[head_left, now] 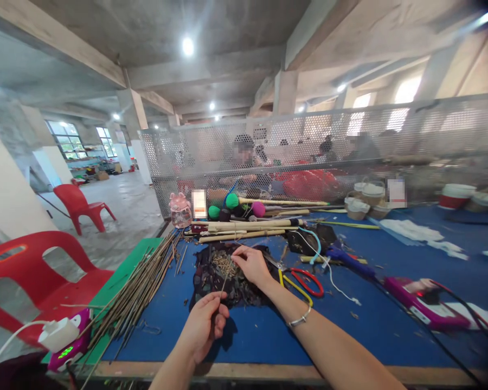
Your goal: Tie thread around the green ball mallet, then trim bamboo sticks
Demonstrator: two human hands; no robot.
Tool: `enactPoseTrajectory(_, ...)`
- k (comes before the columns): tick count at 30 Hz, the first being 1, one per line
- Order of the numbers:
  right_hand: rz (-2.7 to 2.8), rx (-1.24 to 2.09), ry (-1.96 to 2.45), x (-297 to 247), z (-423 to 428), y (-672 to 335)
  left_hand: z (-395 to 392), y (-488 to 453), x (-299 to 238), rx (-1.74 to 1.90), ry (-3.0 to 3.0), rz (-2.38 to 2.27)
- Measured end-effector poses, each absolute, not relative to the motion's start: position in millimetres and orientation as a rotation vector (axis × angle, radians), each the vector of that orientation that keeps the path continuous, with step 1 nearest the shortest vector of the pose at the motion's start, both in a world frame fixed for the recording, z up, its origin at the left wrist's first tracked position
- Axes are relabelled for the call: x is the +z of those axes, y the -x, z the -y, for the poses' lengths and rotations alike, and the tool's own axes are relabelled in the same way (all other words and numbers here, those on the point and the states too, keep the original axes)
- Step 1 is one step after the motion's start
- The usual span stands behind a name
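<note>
My left hand (208, 320) is closed with thumb and finger pinching the lower end of a thin twig (225, 283). The twig slants up toward my right hand (252, 265), whose fingertips are pinched together at its upper end. Just beyond it lies a heap of short tan pieces (219, 261) on a dark patterned cloth (201, 281). Scissors with red and yellow handles (315, 284) rest beside my right forearm, blades partly behind it. To the left, a large bundle of long brown sticks (140, 292) spreads across the table.
On the blue table (374, 336) are bamboo rods (248, 225), green and magenta balls (258, 209), a pink bottle (180, 210) and a purple device (427, 303) with cables. Another purple device (71, 341) sits front left. A perforated metal screen (211, 146) stands behind; people sit beyond it. Red chairs (44, 265) stand left.
</note>
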State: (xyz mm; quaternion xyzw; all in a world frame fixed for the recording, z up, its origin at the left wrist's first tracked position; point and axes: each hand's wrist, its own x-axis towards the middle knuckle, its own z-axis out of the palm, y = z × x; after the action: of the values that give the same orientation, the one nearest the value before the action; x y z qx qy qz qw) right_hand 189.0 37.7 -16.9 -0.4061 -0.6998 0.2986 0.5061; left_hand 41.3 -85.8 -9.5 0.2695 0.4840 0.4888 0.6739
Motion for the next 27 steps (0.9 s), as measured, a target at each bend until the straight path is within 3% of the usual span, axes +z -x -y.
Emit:
enactPoseTrajectory(13, 2.203, -0.006, 0.844, -15.7, -28.3, -199.0, 83.0, -66.8, 27.1, 1.036, -0.35, -0.959)
enactPoseTrajectory(17, 2.211, -0.028, 0.84, -10.7, -28.0, -201.4, 80.0, -67.4, 29.3, 0.961, -0.563, -0.929)
enactPoseTrajectory(20, 2.094, 0.142, 0.88, 2.7, -28.0, -206.9, 65.8, -58.4, 28.8, 0.908, -0.905, -1.014)
enactPoseTrajectory(24, 1.84, 0.57, 0.953, 15.7, -25.1, -207.5, 28.1, -48.7, 27.9, 1.22, -1.385, -1.317)
enactPoseTrajectory(27, 1.778, 0.819, 0.977, 10.4, -20.9, -200.7, 3.4, -51.9, 23.0, 1.217, -1.685, -1.264)
